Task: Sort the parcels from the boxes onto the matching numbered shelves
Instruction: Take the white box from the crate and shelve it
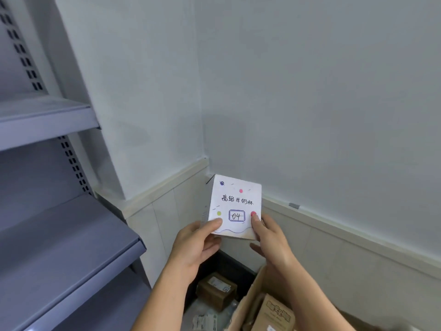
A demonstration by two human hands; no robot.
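White walls meet in a corner. Both hands, left (195,244) and right (270,237), pinch the white "04" parcel (235,206) low in the frame, face up, likely to read its number.

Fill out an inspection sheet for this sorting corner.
Surface: grey metal shelves at left; no shelf numbers in view.
Job's things: white parcel marked 04, held upright; open cardboard box below it, with a brown carton inside.
Clutter: small brown parcel and plastic-wrapped packets on the floor.
Grippers: left hand and right hand pinch the white parcel's lower corners.
Cables: nothing seen.
Surroundings: white walls meeting in a corner.
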